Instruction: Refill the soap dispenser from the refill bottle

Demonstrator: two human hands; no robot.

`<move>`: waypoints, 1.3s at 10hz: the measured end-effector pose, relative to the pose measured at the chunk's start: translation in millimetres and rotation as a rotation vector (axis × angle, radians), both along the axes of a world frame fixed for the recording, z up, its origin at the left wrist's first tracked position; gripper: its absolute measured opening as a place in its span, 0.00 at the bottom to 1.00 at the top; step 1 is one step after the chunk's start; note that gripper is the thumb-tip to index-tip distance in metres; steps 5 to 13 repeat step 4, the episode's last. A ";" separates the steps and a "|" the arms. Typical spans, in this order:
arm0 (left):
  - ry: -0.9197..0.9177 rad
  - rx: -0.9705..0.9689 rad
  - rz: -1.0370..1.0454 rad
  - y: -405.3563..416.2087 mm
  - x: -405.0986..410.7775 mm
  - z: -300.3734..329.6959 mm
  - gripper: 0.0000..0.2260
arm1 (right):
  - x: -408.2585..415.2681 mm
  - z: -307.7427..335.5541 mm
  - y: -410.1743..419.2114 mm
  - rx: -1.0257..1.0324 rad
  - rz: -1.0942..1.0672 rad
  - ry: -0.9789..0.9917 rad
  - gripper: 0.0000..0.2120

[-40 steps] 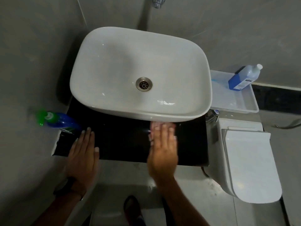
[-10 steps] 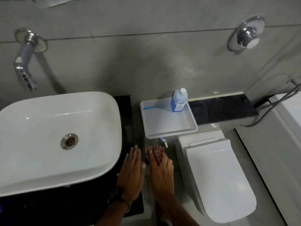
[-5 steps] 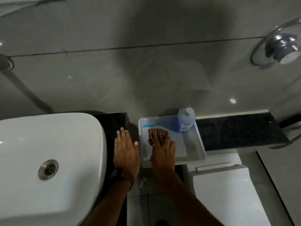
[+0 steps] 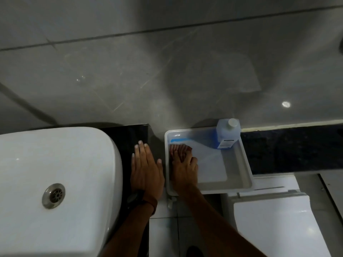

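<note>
Head view, refill bottle (image 4: 228, 133) upright in tray (image 4: 246, 169); right hand (image 4: 183, 168), left hand (image 4: 146, 167) flat, grip empty

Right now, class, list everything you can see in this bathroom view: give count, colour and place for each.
Basin: one, white, left, on the black counter.
Drain: one, metal, in the basin.
Tray: one, white, centre right.
Refill bottle: one, blue with white cap, upright in the tray's far right corner.
Toilet: one, white, lower right.
Wall: grey tiles, behind.
Left hand: flat over the counter.
Right hand: over the tray's left side, fingers extended.
</note>
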State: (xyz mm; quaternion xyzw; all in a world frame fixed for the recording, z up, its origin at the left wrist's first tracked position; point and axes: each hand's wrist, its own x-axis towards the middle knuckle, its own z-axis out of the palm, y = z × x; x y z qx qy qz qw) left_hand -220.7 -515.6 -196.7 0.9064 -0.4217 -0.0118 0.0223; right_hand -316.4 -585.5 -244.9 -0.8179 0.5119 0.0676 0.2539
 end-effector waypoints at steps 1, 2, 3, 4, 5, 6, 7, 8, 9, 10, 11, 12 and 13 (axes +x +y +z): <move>0.001 0.016 0.000 -0.5 2.9 -0.1 0.30 | -3.3 9.9 -1.8 -0.001 0.009 -0.018 0.43; 0.028 0.013 -0.012 2.1 -1.9 3.1 0.30 | -15.6 41.3 -0.8 -0.057 0.008 -0.080 0.39; 0.145 0.022 0.037 -2.0 -2.1 34.6 0.31 | -33.0 91.4 -5.6 -0.104 -0.031 -0.176 0.33; 0.142 -0.113 -0.031 -6.4 -8.3 74.6 0.31 | -47.6 162.1 -8.0 -0.137 -0.079 -0.431 0.30; 0.142 -0.113 -0.031 -6.4 -8.3 74.6 0.31 | -47.6 162.1 -8.0 -0.137 -0.079 -0.431 0.30; 0.142 -0.113 -0.031 -6.4 -8.3 74.6 0.31 | -47.6 162.1 -8.0 -0.137 -0.079 -0.431 0.30; 0.142 -0.113 -0.031 -6.4 -8.3 74.6 0.31 | -47.6 162.1 -8.0 -0.137 -0.079 -0.431 0.30; 0.142 -0.113 -0.031 -6.4 -8.3 74.6 0.31 | -47.6 162.1 -8.0 -0.137 -0.079 -0.431 0.30; 0.142 -0.113 -0.031 -6.4 -8.3 74.6 0.31 | -47.6 162.1 -8.0 -0.137 -0.079 -0.431 0.30; 0.142 -0.113 -0.031 -6.4 -8.3 74.6 0.31 | -47.6 162.1 -8.0 -0.137 -0.079 -0.431 0.30; 0.142 -0.113 -0.031 -6.4 -8.3 74.6 0.31 | -47.6 162.1 -8.0 -0.137 -0.079 -0.431 0.30; 0.142 -0.113 -0.031 -6.4 -8.3 74.6 0.31 | -47.6 162.1 -8.0 -0.137 -0.079 -0.431 0.30; 0.142 -0.113 -0.031 -6.4 -8.3 74.6 0.31 | -47.6 162.1 -8.0 -0.137 -0.079 -0.431 0.30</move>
